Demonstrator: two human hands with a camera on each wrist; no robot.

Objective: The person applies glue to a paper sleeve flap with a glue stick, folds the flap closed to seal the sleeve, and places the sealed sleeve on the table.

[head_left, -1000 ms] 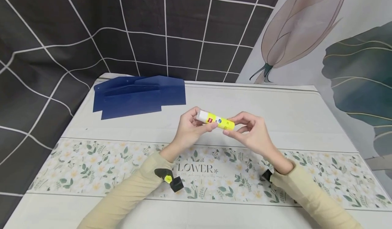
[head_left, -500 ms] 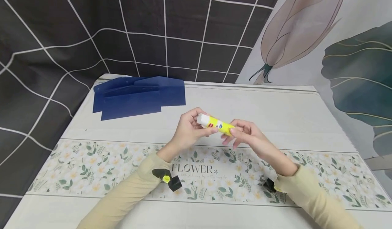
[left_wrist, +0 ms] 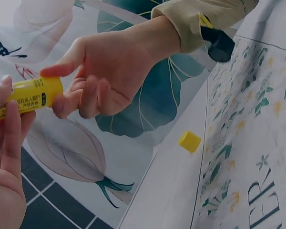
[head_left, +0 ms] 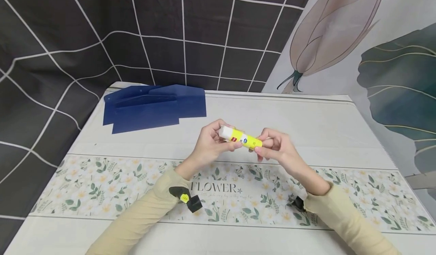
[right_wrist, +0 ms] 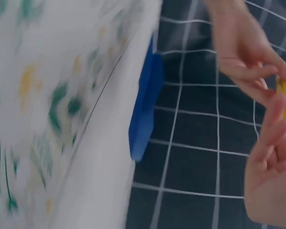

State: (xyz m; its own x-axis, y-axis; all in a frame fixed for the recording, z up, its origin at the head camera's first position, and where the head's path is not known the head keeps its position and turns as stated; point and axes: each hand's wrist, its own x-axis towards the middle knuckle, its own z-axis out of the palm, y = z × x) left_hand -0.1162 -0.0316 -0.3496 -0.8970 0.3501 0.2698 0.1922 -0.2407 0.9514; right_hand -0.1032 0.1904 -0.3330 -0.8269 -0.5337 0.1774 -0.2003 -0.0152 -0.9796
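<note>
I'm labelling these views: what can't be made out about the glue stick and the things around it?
- Head view: the finest print on the glue stick is too small to read.
- Head view: the small yellow cylinder, plain in the left wrist view, doesn't show, probably behind the right hand.
- Left wrist view: the white end, lost behind the left hand or left edge.
- Right wrist view: tablecloth flowers, blurred.

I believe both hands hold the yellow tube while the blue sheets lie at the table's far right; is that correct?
Not quite: the blue sheets lie at the far left of the table, as the head view shows. The left hand and right hand do both hold the tube.
</note>
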